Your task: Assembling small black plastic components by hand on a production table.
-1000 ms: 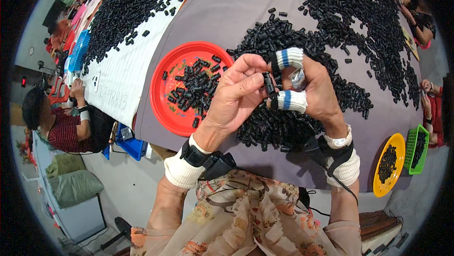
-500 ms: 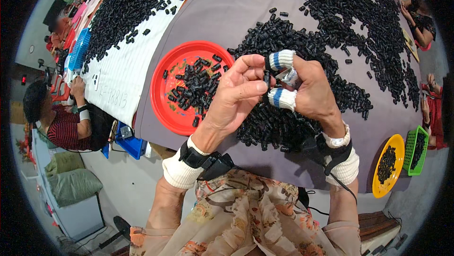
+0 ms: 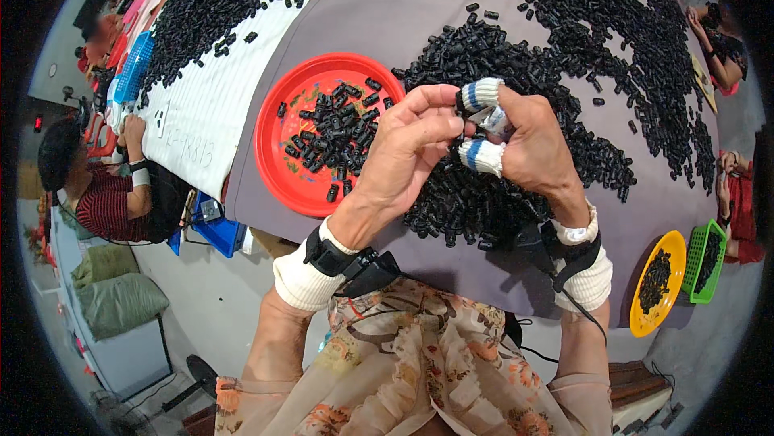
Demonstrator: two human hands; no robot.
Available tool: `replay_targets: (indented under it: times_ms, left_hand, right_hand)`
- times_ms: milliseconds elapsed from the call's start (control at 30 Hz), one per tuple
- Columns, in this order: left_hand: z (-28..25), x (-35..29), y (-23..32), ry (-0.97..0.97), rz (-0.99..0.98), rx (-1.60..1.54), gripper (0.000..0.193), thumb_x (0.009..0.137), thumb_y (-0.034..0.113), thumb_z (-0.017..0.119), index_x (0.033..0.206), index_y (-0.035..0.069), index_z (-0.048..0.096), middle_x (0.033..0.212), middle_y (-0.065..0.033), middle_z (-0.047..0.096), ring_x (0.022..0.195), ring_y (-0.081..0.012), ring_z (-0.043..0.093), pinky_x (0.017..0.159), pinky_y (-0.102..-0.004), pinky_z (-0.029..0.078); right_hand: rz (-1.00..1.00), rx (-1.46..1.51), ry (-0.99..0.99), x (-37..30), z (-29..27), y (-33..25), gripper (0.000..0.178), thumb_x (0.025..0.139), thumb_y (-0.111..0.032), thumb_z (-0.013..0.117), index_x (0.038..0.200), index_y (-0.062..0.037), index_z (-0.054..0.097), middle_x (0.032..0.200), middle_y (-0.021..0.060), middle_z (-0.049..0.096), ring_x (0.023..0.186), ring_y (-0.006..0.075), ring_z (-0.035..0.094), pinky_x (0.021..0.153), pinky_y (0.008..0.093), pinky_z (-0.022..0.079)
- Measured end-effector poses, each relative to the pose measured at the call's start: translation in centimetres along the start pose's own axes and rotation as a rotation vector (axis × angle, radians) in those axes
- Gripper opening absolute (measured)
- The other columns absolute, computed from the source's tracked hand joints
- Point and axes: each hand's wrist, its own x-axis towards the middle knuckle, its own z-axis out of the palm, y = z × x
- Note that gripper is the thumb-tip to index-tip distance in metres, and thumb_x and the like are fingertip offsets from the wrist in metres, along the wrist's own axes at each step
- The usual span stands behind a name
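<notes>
My left hand (image 3: pixel 407 146) is closed in a pinch, thumb and forefinger on a small black cylindrical part (image 3: pixel 461 126), mostly hidden by the fingers. On the other side of it, my right hand (image 3: pixel 536 146) closes its fingertips on the same part; white knitted finger covers with blue stripes wrap those tips. Under both hands spreads a heap of similar black parts (image 3: pixel 476 210). To the left of my left hand stands a round red tray (image 3: pixel 282 182) with many more of these parts lying loose in it.
More black parts (image 3: pixel 645 57) cover the grey tabletop (image 3: pixel 355 25) at the far right. A white-covered table (image 3: pixel 234 89) on the left holds another pile. A yellow tray (image 3: pixel 641 319) and a green basket (image 3: pixel 703 291) stand at the right edge. Other people sit around.
My hands stay together over the heap, with the left fingers slightly shifted on the part. The whole view has tilted a little.
</notes>
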Motion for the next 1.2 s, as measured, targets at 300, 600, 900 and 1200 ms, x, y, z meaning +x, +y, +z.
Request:
replay_targets:
  times_ms: [300, 600, 900, 1200]
  left_hand:
    - [0.0, -0.2, 0.2, 0.04, -0.039, 0.031, 0.034, 0.071, -0.001, 0.052, 0.105, -0.001, 0.048, 0.089, -0.0057, 0.057, 0.08, -0.0123, 0.057, 0.069, -0.0214, 0.044]
    - [0.0, 0.1, -0.2, 0.053, -0.05, 0.037, 0.035, 0.07, -0.002, 0.046, 0.106, -0.002, 0.048, 0.093, -0.0071, 0.058, 0.083, -0.0145, 0.058, 0.076, -0.0264, 0.047]
    - [0.4, -0.2, -0.5, 0.066, -0.034, -0.005, 0.037, 0.069, -0.004, 0.045, 0.106, -0.002, 0.048, 0.091, -0.0067, 0.057, 0.081, -0.014, 0.056, 0.073, -0.0256, 0.045]
    - [0.3, -0.4, -0.5, 0.077, -0.07, -0.077, 0.035, 0.072, -0.003, 0.047, 0.107, -0.001, 0.047, 0.094, -0.0073, 0.056, 0.085, -0.0154, 0.055, 0.076, -0.029, 0.045]
  right_hand:
    - [0.011, -0.013, -0.026, 0.1, 0.3, 0.2, 0.034, 0.064, -0.009, 0.068, 0.094, 0.0001, 0.057, 0.063, 0.0127, 0.059, 0.051, 0.0187, 0.057, 0.05, 0.0283, 0.045]
    - [-0.03, -0.037, -0.022, 0.2, 0.7, 0.8, 0.032, 0.063, -0.011, 0.068, 0.092, -0.0011, 0.058, 0.066, 0.0162, 0.059, 0.056, 0.0287, 0.06, 0.051, 0.0318, 0.046]
    - [-0.011, -0.031, -0.023, -0.1, 0.8, 1.2, 0.029, 0.064, -0.011, 0.068, 0.089, -0.0007, 0.057, 0.065, 0.0146, 0.059, 0.056, 0.0258, 0.061, 0.051, 0.0302, 0.046]
    - [0.026, 0.01, -0.025, -0.3, 0.6, 1.0, 0.032, 0.063, -0.009, 0.067, 0.092, -0.001, 0.057, 0.064, 0.0096, 0.06, 0.053, 0.0163, 0.058, 0.05, 0.0272, 0.046]
